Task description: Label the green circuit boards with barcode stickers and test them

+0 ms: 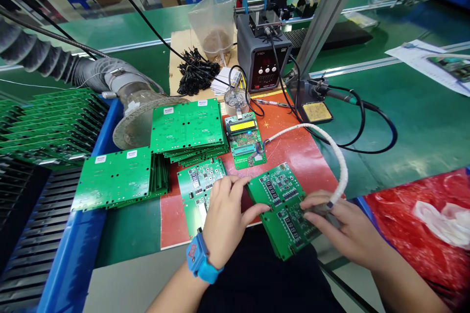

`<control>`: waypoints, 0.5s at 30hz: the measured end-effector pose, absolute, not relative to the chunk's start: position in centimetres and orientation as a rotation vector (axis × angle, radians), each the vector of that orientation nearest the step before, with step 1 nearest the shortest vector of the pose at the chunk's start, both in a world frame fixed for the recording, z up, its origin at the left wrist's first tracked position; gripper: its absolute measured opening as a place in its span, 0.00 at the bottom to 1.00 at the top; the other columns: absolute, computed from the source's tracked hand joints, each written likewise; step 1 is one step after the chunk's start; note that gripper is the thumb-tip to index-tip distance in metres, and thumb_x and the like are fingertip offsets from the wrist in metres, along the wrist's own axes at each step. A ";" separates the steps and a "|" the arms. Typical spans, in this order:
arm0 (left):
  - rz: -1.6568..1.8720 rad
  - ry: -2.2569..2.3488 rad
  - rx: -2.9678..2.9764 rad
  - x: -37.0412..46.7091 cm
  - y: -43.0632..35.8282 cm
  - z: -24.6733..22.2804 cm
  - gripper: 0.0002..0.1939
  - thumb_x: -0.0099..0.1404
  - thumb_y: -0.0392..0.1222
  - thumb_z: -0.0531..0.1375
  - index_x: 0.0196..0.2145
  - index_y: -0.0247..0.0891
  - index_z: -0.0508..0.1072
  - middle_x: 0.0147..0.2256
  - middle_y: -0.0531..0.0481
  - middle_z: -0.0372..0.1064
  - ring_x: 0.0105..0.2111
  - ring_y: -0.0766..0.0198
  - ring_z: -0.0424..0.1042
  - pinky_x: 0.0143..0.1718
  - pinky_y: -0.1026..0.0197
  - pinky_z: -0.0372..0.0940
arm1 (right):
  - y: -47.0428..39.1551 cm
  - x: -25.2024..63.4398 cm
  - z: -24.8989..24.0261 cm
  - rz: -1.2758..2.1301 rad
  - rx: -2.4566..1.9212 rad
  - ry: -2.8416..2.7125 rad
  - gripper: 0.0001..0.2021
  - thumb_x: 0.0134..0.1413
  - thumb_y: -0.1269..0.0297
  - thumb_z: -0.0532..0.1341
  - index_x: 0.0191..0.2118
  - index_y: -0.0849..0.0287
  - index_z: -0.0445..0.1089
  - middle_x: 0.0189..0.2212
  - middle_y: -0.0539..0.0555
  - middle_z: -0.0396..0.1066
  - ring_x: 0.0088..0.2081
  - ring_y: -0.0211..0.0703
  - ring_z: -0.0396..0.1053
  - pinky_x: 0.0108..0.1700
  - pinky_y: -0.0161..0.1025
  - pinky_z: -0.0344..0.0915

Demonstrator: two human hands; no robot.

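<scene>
A green circuit board point(279, 181) with two digit displays lies tilted on top of several more at the front edge of the table. My left hand point(228, 212), wearing a blue wrist strap point(201, 257), grips its left side, thumb on top and index finger at the corner. My right hand point(340, 222) pinches the end of a white-wrapped cable point(343, 161) at the board's right edge; the fingers hide the tip. That cable runs to a small programmer board point(244, 139) with a lit yellow screen. Beside my left hand lies another circuit board point(196, 181), face up.
Stacked boards point(187, 127) stand at left, before a fume hose point(135, 102). A blue bin point(81, 225) holds rows of boards. Behind are a soldering station point(260, 54), an iron in its stand point(319, 93) and black leads point(194, 71). Red plastic point(436, 234) lies right.
</scene>
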State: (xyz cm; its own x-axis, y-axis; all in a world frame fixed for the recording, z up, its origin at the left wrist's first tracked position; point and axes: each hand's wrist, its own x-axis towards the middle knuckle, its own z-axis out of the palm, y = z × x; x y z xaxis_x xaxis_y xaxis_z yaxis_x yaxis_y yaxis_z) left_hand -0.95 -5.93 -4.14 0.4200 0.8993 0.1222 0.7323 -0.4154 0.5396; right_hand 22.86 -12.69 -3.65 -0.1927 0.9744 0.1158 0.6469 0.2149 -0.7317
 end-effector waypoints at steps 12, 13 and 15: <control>0.551 1.387 2.262 -1.1 -6.0 -4.2 0.27 0.56 0.55 0.62 0.49 0.38 0.65 0.41 0.45 0.63 0.41 0.54 0.63 0.43 0.50 0.62 | -12.8 23.0 -3.9 0.775 -1.500 -1.920 0.07 0.58 0.68 0.58 0.42 0.53 0.65 0.37 0.50 0.71 0.40 0.37 0.70 0.44 0.32 0.66; 0.547 1.390 2.259 -1.1 -6.0 -4.2 0.27 0.56 0.55 0.62 0.49 0.38 0.65 0.41 0.45 0.63 0.41 0.54 0.63 0.43 0.51 0.62 | -12.8 23.0 -3.9 0.777 -1.502 -1.920 0.07 0.58 0.68 0.58 0.42 0.52 0.65 0.37 0.50 0.71 0.40 0.37 0.70 0.44 0.32 0.66; 0.546 1.394 2.260 -1.1 -6.0 -4.2 0.27 0.56 0.55 0.62 0.49 0.39 0.65 0.41 0.45 0.63 0.41 0.53 0.63 0.43 0.51 0.62 | -12.8 23.0 -3.9 0.777 -1.503 -1.921 0.07 0.58 0.68 0.58 0.42 0.52 0.65 0.37 0.49 0.71 0.40 0.36 0.70 0.44 0.32 0.66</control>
State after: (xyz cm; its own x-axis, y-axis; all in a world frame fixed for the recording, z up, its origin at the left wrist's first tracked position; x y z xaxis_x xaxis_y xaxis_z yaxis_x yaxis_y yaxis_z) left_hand -1.09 -6.02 -4.19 0.4181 0.9023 0.1055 0.7339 -0.4039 0.5461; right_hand 23.03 -12.80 -3.94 -0.2029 0.9755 0.0855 0.6418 0.1984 -0.7408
